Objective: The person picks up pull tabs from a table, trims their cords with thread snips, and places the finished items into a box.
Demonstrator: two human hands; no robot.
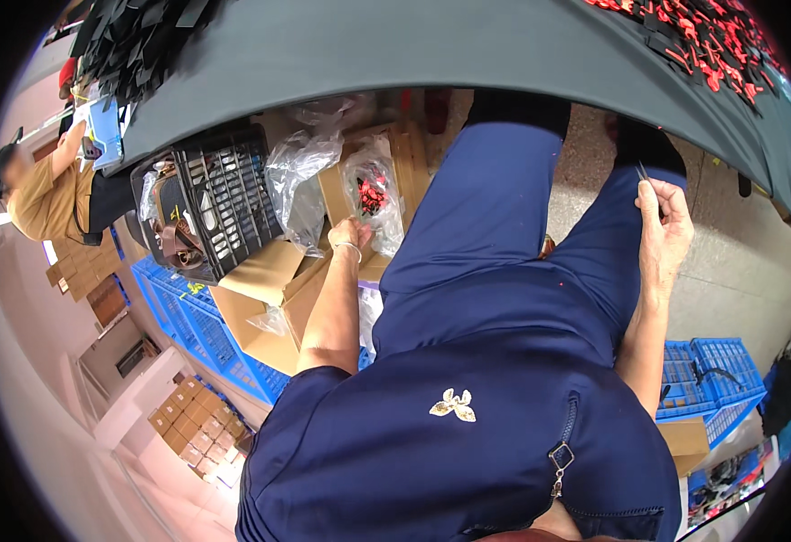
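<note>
My left hand, with a light band at the wrist, reaches down over an open cardboard box. Its fingers are curled closed at the edge of a clear plastic bag; what they hold, if anything, is hidden. Inside the bag lie small red and black pieces. Raised over my right knee, my right hand grips a small metal tool with two thin points, like tweezers or snips. Most of the tool is covered by the fingers.
A dark-covered table spans the front, bearing black strips at left and red-and-black pieces at right. Left of me stand a black crate, another open carton and blue crates. Another person is far left.
</note>
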